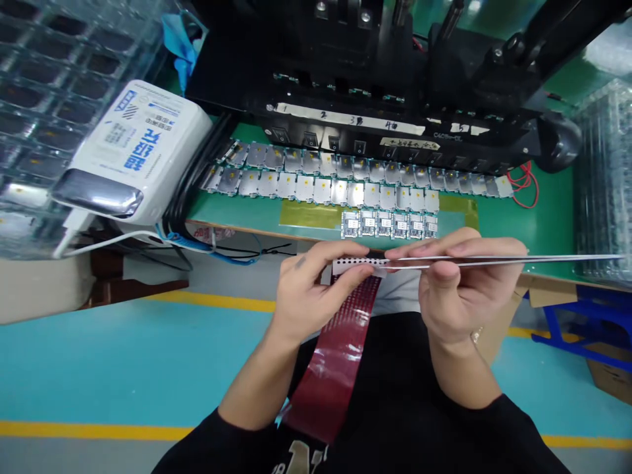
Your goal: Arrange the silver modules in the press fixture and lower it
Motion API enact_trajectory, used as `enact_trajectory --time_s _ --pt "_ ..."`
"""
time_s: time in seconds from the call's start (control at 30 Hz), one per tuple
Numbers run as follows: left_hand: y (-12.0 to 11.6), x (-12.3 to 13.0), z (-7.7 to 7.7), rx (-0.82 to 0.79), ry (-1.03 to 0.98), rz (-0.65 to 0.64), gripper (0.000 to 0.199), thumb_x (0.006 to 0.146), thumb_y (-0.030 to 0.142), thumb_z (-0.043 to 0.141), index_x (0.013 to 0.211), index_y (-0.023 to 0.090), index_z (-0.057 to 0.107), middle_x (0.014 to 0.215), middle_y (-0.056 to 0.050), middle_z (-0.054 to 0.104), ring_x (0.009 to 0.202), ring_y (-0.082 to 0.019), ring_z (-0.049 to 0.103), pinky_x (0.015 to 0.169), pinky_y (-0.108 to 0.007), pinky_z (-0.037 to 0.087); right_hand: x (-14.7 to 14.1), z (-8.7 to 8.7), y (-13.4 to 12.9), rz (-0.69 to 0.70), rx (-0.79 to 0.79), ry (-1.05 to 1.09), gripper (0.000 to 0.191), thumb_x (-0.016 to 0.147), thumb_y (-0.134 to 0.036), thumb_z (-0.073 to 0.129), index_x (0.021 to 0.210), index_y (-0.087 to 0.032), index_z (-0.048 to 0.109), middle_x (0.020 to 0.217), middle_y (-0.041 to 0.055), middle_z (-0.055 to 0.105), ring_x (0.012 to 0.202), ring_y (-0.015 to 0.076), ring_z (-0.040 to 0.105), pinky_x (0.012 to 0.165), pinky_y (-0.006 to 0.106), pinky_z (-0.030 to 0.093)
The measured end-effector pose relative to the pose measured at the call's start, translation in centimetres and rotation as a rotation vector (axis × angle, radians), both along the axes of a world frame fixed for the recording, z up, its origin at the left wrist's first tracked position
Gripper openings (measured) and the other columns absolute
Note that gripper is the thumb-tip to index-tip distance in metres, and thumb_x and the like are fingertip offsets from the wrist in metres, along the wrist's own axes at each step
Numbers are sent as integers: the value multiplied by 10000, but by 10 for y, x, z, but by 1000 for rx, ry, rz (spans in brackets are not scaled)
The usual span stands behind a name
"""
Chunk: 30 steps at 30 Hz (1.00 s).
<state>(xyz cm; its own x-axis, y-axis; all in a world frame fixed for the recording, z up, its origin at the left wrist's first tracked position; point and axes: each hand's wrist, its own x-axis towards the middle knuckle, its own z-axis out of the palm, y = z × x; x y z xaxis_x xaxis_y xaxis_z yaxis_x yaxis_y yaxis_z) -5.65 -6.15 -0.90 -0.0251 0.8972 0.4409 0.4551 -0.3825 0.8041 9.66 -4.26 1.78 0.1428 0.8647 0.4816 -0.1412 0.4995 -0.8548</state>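
My left hand [311, 283] pinches a white strip with a row of round holes [358, 265] between thumb and fingers. A glossy dark red film band [340, 368] with small perforations at its top hangs below that strip toward my lap. My right hand [464, 283] is closed around thin white-edged sheets [557, 259], seen edge-on and reaching far to the right. Their left ends meet the white strip between my hands; how they join is hidden. Just beyond my fingers lies a short row of small circuit boards [384, 224].
Two longer rows of metal-shielded boards [320, 189] lie before a black test fixture [345, 125] with numbered switches. At left are a white power bank [138, 151], black cables [192, 171] and clear trays [59, 72]. More clear trays [605, 178] stack at right. Red wires [527, 184] curl nearby.
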Motion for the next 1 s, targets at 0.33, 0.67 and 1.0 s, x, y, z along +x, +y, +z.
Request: enact_trajectory --time_s 0.33,0.67,1.0 --pt "3 18 -2 -52 -78 59 157 864 395 736 892 247 692 732 61 740 491 -62 599 470 -218 459 34 -6 -1 212 -239 -210 77 976 -292 531 1005 -256 593 941 15 492 638 78 546 527 252 475" --pt "9 9 0 -52 -35 -137 236 881 355 720 1105 292 682 1002 9 760 853 -133 713 787 -279 589 33 -15 -1 98 -202 -484 244 873 -162 690 1082 -285 721 762 -30 580 650 75 518 584 221 452" --pt "15 10 4 -21 -24 -141 83 896 255 699 827 219 671 708 43 699 613 -85 632 579 -215 523 32 -16 -3 45 -133 -572 61 896 -200 664 837 -207 677 677 -27 547 611 87 505 530 236 412"
